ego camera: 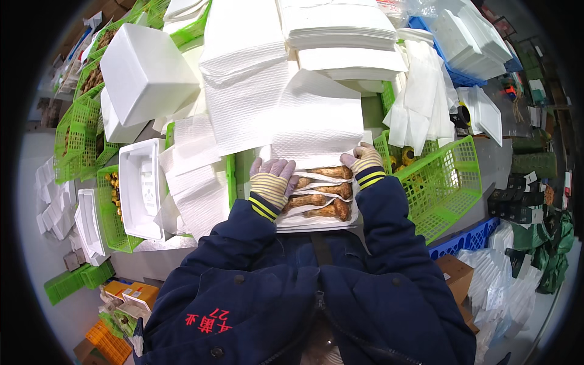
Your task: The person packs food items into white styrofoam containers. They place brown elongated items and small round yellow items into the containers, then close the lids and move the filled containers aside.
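Before me is a shallow white foam box (315,226) with several brown mushrooms (319,200), like matsutake, lying crosswise in it. Strips of white paper run between them. A textured white paper sheet (315,114) covers the far end of the box. My left hand (272,180), in a striped knit glove, rests at the left rim, fingers stretched forward and thumb beside the mushrooms. At the far right corner my gloved right hand (363,160) has its thumb and fingers bent at the sheet's edge. Whether it pinches the paper is not clear.
Stacks of white paper (340,27) rise beyond the box. A green basket (442,182) holding wrapped yellow items stands at right. At left are an upturned foam box (148,73), an open foam box (141,189) and loose paper sheets (196,178). Blue crates (461,239) stand farther right.
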`<state>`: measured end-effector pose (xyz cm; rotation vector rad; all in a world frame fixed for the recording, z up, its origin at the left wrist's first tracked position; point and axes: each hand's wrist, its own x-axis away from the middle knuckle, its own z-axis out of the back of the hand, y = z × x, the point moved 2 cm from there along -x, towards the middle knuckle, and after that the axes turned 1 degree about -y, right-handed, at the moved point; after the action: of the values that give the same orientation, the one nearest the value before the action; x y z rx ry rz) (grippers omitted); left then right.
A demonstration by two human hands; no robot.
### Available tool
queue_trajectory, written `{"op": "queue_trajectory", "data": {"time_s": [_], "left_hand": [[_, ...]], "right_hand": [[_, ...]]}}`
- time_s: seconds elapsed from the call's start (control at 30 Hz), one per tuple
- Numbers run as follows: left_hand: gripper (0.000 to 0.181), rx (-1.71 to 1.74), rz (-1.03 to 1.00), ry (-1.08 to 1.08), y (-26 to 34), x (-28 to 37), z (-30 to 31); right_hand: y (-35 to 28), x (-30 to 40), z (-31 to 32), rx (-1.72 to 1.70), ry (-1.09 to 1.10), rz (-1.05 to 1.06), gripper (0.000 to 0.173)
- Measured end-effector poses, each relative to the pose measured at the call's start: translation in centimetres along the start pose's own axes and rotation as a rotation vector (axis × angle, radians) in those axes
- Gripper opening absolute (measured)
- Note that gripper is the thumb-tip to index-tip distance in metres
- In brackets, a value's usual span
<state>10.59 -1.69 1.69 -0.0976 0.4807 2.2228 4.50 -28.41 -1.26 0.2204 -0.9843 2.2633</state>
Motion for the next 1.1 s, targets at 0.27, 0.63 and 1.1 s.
{"op": "queue_trajectory", "data": {"time_s": [0.27,0.63,1.1], "left_hand": [[0.035,0.015,0.014,0.039,0.3,0.5,0.4],[0.035,-0.001,0.014,0.025,-0.3,0.8,0.0],[0.046,0.0,-0.068,-0.014,-1.0,0.3,-0.3]], "right_hand": [[-8.1,6.3,-0.3,0.398,0.066,0.567,0.034],[-11.9,3.9,-3.8,0.633,-0.085,0.743,0.027],[-7.5,10.3,4.8,0.321,0.426,0.748,0.046]]}}
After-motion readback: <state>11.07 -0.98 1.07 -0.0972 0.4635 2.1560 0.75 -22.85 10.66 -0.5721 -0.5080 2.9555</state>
